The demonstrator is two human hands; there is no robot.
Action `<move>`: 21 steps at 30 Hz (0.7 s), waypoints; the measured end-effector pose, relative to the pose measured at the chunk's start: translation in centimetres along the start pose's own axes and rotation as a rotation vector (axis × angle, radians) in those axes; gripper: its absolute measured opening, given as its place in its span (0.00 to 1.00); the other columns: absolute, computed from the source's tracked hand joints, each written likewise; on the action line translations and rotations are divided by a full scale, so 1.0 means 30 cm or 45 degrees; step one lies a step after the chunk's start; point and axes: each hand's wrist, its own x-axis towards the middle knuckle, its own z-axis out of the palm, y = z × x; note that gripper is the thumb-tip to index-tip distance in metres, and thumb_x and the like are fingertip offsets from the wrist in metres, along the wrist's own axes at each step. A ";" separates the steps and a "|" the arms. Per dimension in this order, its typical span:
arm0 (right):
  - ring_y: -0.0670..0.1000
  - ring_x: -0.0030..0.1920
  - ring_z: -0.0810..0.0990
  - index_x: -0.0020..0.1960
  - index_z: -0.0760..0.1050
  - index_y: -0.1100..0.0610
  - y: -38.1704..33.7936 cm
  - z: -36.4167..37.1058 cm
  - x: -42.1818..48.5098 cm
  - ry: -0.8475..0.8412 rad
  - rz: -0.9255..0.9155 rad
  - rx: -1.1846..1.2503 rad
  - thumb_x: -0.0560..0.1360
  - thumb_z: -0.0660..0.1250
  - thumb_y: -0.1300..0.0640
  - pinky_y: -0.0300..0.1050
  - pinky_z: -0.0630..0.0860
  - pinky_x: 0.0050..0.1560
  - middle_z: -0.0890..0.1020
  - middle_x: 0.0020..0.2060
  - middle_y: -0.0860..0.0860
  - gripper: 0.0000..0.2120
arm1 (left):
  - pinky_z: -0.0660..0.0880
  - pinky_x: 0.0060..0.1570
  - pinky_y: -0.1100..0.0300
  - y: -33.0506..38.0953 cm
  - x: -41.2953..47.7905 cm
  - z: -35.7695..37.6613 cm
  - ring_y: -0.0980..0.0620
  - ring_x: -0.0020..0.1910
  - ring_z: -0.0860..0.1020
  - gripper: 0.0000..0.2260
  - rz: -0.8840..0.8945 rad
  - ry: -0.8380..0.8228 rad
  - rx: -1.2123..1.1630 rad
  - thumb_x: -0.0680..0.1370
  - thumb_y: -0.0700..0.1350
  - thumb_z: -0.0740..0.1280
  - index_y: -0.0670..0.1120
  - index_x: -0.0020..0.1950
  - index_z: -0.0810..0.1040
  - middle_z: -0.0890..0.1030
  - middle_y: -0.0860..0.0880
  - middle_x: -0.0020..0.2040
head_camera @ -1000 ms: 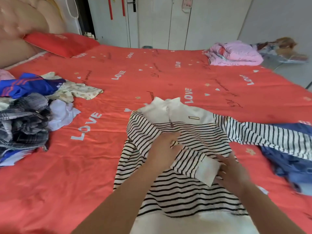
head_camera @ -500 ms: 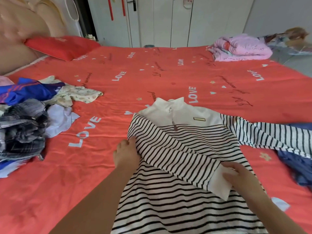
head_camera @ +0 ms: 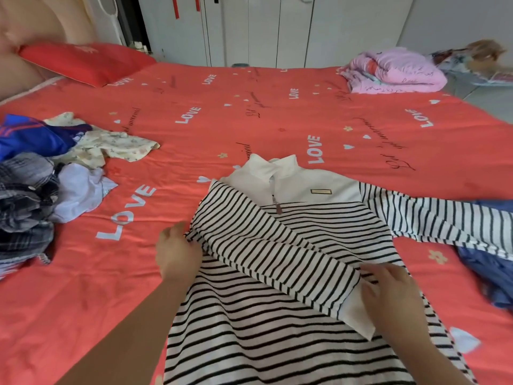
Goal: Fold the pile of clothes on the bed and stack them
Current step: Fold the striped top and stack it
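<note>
A black-and-white striped sweater with a white collar and chest lies face up on the red bed. Its left sleeve is folded diagonally across the body, the white cuff near the right edge. My left hand pinches the fabric at the sweater's left side, by the sleeve fold. Over the cuff end of that sleeve, my right hand presses down with fingers spread. The other sleeve stretches out to the right, unfolded.
An unfolded pile of clothes lies at the left: blue, plaid, white and floral pieces. Blue garments sit at the right under the sleeve. A pink quilt lies at the far right corner and a red pillow at the headboard.
My left hand moved from the middle of the sweater to its left edge. The folded sleeve now lies flatter and straighter across the body, with my right hand on its cuff.
</note>
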 end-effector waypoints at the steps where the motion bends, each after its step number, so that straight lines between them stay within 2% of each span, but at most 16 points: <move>1: 0.59 0.52 0.76 0.54 0.80 0.56 -0.012 0.000 -0.003 0.067 -0.081 -0.006 0.68 0.70 0.66 0.53 0.71 0.55 0.80 0.51 0.57 0.15 | 0.68 0.58 0.46 0.026 -0.014 0.013 0.39 0.60 0.70 0.24 0.201 0.032 0.064 0.71 0.34 0.61 0.43 0.67 0.71 0.72 0.40 0.63; 3: 0.57 0.52 0.78 0.56 0.80 0.54 -0.015 0.020 -0.006 0.053 -0.204 -0.032 0.69 0.71 0.62 0.54 0.74 0.55 0.80 0.51 0.53 0.15 | 0.64 0.62 0.46 0.071 -0.039 0.041 0.43 0.65 0.68 0.26 0.545 -0.047 0.284 0.72 0.35 0.61 0.46 0.70 0.68 0.70 0.44 0.68; 4: 0.57 0.51 0.78 0.56 0.80 0.53 -0.011 0.033 -0.006 0.008 -0.237 -0.060 0.69 0.71 0.60 0.55 0.75 0.54 0.80 0.51 0.52 0.16 | 0.61 0.66 0.47 0.076 -0.045 0.058 0.45 0.69 0.64 0.27 0.626 -0.161 0.429 0.73 0.36 0.60 0.48 0.73 0.63 0.66 0.47 0.71; 6: 0.56 0.50 0.79 0.57 0.80 0.52 -0.002 0.048 -0.012 -0.083 -0.267 -0.116 0.69 0.72 0.59 0.56 0.77 0.52 0.81 0.51 0.51 0.16 | 0.53 0.73 0.50 0.060 -0.036 0.083 0.49 0.74 0.56 0.28 0.592 -0.431 0.730 0.76 0.40 0.58 0.50 0.76 0.54 0.57 0.49 0.75; 8: 0.56 0.49 0.80 0.56 0.80 0.51 0.009 0.051 -0.017 -0.121 -0.288 -0.161 0.68 0.73 0.59 0.55 0.78 0.51 0.82 0.51 0.51 0.17 | 0.50 0.74 0.50 0.042 -0.015 0.088 0.50 0.75 0.51 0.29 0.447 -0.570 0.881 0.77 0.43 0.58 0.49 0.76 0.51 0.53 0.49 0.76; 10: 0.56 0.50 0.81 0.57 0.80 0.52 0.016 0.044 -0.012 -0.115 -0.315 -0.122 0.68 0.73 0.60 0.52 0.78 0.51 0.82 0.51 0.51 0.18 | 0.49 0.74 0.47 0.058 -0.011 0.089 0.49 0.75 0.50 0.27 0.386 -0.543 0.857 0.78 0.43 0.56 0.48 0.76 0.51 0.53 0.49 0.76; 12: 0.55 0.55 0.78 0.60 0.78 0.52 0.017 0.030 0.007 -0.111 -0.310 -0.024 0.72 0.70 0.58 0.50 0.74 0.56 0.80 0.55 0.51 0.17 | 0.46 0.73 0.46 0.124 -0.042 0.101 0.49 0.76 0.48 0.26 0.496 -0.476 0.788 0.79 0.44 0.54 0.49 0.77 0.50 0.52 0.49 0.77; 15: 0.58 0.63 0.74 0.65 0.74 0.51 0.019 0.019 0.055 -0.077 -0.267 -0.035 0.76 0.60 0.50 0.55 0.71 0.62 0.76 0.62 0.55 0.18 | 0.45 0.73 0.47 0.274 -0.145 0.165 0.51 0.76 0.48 0.24 0.764 -0.472 0.541 0.81 0.47 0.51 0.51 0.77 0.49 0.51 0.50 0.77; 17: 0.61 0.66 0.70 0.67 0.71 0.49 0.012 0.016 0.092 -0.087 -0.303 -0.144 0.77 0.53 0.45 0.58 0.68 0.65 0.73 0.66 0.56 0.22 | 0.45 0.73 0.48 0.360 -0.212 0.232 0.49 0.76 0.47 0.24 0.802 -0.547 0.404 0.82 0.53 0.49 0.51 0.77 0.48 0.50 0.48 0.77; 19: 0.58 0.73 0.58 0.72 0.62 0.46 0.017 0.012 0.124 -0.216 -0.289 -0.241 0.79 0.49 0.44 0.57 0.58 0.71 0.63 0.73 0.54 0.23 | 0.41 0.73 0.49 0.409 -0.270 0.302 0.48 0.76 0.44 0.26 0.785 -0.664 0.407 0.81 0.57 0.47 0.53 0.77 0.45 0.46 0.49 0.78; 21: 0.54 0.76 0.49 0.74 0.54 0.44 0.060 0.015 0.156 -0.379 -0.220 -0.259 0.80 0.50 0.45 0.52 0.49 0.74 0.54 0.76 0.51 0.23 | 0.40 0.73 0.47 0.419 -0.319 0.374 0.47 0.76 0.42 0.28 0.782 -0.753 0.518 0.79 0.62 0.44 0.54 0.77 0.42 0.44 0.49 0.78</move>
